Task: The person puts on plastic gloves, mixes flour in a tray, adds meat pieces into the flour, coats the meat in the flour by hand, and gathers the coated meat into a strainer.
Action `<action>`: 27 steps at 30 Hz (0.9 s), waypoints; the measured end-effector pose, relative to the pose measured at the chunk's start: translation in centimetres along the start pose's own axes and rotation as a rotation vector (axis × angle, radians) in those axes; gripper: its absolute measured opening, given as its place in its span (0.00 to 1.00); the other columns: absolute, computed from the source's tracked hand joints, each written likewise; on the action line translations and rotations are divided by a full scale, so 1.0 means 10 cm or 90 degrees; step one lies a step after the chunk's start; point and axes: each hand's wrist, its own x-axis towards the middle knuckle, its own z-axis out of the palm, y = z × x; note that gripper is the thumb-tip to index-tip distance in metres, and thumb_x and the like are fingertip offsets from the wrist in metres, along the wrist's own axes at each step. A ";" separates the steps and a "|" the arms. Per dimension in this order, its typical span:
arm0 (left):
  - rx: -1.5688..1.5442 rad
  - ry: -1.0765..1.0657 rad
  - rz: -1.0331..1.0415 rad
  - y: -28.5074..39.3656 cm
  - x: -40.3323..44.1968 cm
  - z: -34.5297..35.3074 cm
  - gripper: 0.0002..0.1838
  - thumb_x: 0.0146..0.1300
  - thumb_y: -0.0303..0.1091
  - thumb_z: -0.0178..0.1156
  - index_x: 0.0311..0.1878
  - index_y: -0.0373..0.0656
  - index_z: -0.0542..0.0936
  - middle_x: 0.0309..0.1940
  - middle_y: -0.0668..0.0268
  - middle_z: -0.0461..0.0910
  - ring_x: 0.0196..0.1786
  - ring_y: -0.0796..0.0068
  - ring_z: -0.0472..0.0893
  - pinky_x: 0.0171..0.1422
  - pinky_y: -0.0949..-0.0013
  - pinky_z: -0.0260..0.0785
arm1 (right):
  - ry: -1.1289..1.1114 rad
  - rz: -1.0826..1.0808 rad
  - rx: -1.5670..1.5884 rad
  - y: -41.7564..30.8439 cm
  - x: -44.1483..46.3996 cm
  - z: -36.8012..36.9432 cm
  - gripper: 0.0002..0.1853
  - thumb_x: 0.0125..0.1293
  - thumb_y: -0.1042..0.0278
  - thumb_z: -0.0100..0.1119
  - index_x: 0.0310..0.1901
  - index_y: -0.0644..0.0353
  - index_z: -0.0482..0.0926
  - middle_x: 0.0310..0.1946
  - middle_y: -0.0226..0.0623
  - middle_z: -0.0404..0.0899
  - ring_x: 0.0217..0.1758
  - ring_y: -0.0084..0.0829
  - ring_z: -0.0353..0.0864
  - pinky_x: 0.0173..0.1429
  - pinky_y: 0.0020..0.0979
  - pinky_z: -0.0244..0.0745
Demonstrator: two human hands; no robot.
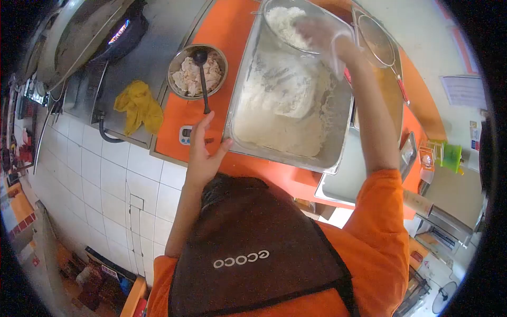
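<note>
My left hand [203, 150] is beside the near left corner of a large metal tray [330, 166], its thumb and fingers apart and holding nothing. White flour [282, 87] lies spread over the tray's bottom. At the tray's far end sits a round mesh sieve [274, 31] with a heap of flour [288, 21] in it. My right hand [319, 34] is over this sieve, touching or close to the flour. Motion blurs its fingers, so their grip is unclear. Something thin and whitish, perhaps a plastic glove, shows around the right wrist.
Left of the tray, a metal bowl [174, 87] holds pale raw meat pieces [198, 74] and a black spoon [203, 79]. A small timer [185, 135] and a yellow cloth [138, 107] lie nearby. Another sieve [376, 41] with a red handle is at right. A wok [124, 39] stands far left.
</note>
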 end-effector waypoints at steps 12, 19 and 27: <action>-0.011 -0.004 -0.007 0.00 0.01 0.02 0.38 0.64 0.33 0.69 0.75 0.45 0.63 0.71 0.61 0.65 0.71 0.63 0.68 0.67 0.59 0.68 | -0.234 -0.051 -0.007 -1.23 -1.54 1.34 0.16 0.71 0.66 0.49 0.54 0.59 0.81 0.55 0.43 0.82 0.56 0.40 0.82 0.61 0.36 0.75; -0.033 -0.021 -0.018 0.01 0.00 0.03 0.37 0.65 0.32 0.68 0.75 0.44 0.62 0.70 0.57 0.66 0.70 0.64 0.69 0.67 0.60 0.68 | -0.032 0.259 -0.362 0.32 -0.69 1.42 0.17 0.71 0.61 0.49 0.53 0.57 0.82 0.57 0.45 0.81 0.59 0.45 0.81 0.65 0.41 0.73; -0.016 0.002 0.000 0.01 -0.04 0.03 0.37 0.65 0.34 0.69 0.75 0.45 0.64 0.72 0.58 0.65 0.71 0.61 0.67 0.67 0.59 0.68 | 0.199 0.177 -0.199 0.32 -0.37 2.35 0.21 0.71 0.57 0.53 0.61 0.56 0.78 0.60 0.44 0.78 0.65 0.46 0.74 0.69 0.43 0.68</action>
